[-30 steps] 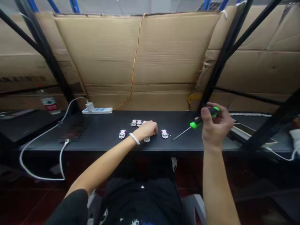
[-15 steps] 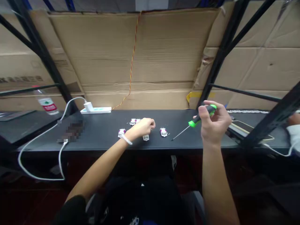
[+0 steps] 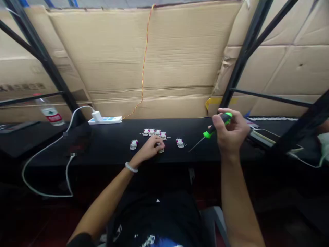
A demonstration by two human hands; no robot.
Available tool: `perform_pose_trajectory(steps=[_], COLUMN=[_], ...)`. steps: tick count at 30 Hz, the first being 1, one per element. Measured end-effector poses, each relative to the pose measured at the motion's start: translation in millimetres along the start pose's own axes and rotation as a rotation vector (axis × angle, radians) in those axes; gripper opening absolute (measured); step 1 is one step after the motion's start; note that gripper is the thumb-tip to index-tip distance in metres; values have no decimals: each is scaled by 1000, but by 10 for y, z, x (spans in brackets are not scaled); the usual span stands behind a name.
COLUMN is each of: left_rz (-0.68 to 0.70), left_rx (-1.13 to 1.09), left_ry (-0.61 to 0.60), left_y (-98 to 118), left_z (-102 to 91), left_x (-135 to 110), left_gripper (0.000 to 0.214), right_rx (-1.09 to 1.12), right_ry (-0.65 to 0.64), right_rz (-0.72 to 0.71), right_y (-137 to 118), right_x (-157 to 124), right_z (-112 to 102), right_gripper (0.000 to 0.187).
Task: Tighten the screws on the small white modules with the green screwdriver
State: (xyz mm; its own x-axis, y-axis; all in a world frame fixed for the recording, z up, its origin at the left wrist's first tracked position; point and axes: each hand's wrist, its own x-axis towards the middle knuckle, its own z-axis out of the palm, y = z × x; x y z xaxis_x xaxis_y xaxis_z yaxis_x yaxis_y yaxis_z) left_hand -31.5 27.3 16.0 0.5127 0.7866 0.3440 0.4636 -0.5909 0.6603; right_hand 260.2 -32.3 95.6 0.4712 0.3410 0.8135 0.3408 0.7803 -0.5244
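Note:
My right hand is closed round the black-and-green handle of a screwdriver, whose thin shaft slants down to the left over the table. My left hand, with a white bead bracelet at the wrist, is closed on a small white part at the table's front; the fingers cover most of it. Just beyond these fingers sits a row of several small white-and-purple plastic parts. A similar part lies left of the hand, and another part lies between the hand and the screwdriver tip.
A white power strip with a plugged-in charger lies at the back left, its white cable looping past the front edge. Phones lie at the right by the black shelf frame. A bottle stands far left.
My left hand has drawn back toward me and left, baring the row of parts, and its fingers have come down onto the nearest part. The right hand with the screwdriver has shifted slightly left.

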Motion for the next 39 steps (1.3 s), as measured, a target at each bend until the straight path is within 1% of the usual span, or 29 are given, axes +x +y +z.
perform_pose_trajectory(steps=[6, 10, 13, 23, 27, 33, 39], left_rz=[-38, -80, -96, -69, -45, -18, 27], left_rx=[-27, -29, -22, -50, -36, -46, -50], left_ry=[-18, -46, -44, -24, -12, -49, -81], left_y=[-33, -29, -19, -76, -56, 8, -46], left_z=[-8, -23, -26, 0, 3, -19, -64], left_x=[-32, -35, -36, -39, -67, -122, -131], left_gripper=[14, 14, 15, 13, 14, 16, 17], right_rx=[-1, 3, -14, -13, 0, -29, -23], right_ry=[-8, -12, -12, -16, -17, -15, -34], right_rz=[2, -3, -8, -9, -9, -15, -3], right_y=[19, 0, -17, -34, -44, -63, -61], right_x=[1, -4, -3, -2, -3, -12, -18], right_z=[-18, -8, 1, 3, 7, 13, 13], right_gripper=[37, 36, 35, 36, 35, 34, 34])
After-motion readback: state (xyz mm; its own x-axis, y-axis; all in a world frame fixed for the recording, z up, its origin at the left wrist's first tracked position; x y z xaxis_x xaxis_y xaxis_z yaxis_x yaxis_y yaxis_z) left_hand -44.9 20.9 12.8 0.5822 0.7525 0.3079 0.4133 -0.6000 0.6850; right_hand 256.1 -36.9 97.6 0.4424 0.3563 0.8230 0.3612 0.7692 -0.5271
